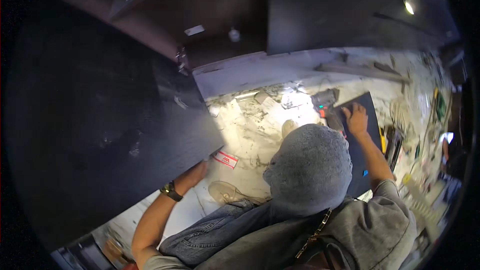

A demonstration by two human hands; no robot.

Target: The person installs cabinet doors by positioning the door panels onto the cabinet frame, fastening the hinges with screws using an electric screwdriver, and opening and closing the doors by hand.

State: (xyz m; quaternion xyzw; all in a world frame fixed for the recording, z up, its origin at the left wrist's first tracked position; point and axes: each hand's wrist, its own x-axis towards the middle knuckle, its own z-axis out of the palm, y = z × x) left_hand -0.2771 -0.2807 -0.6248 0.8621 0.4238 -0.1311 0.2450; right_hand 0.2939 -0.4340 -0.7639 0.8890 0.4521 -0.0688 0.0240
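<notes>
My left hand is hidden behind the lower edge of a large black panel [100, 135]; only its forearm and watch [171, 191] show. I cannot see whether it grips the panel. My right hand [356, 118] rests, fingers spread, on a smaller dark board [361, 157] lying on the floor. Beside that hand lies a cordless drill [326, 101] with red parts and a small green light. A rounded grey cloth shape [310, 170] stands between my arms and covers part of the board; what it is, I cannot tell for sure.
Near the black panel's corner lies a red and white packet [226, 160]. An open brown cabinet [220, 10] stands at the far side. A loose strip [365, 72] lies on the marbled floor [250, 145]. Cables and tools clutter the right.
</notes>
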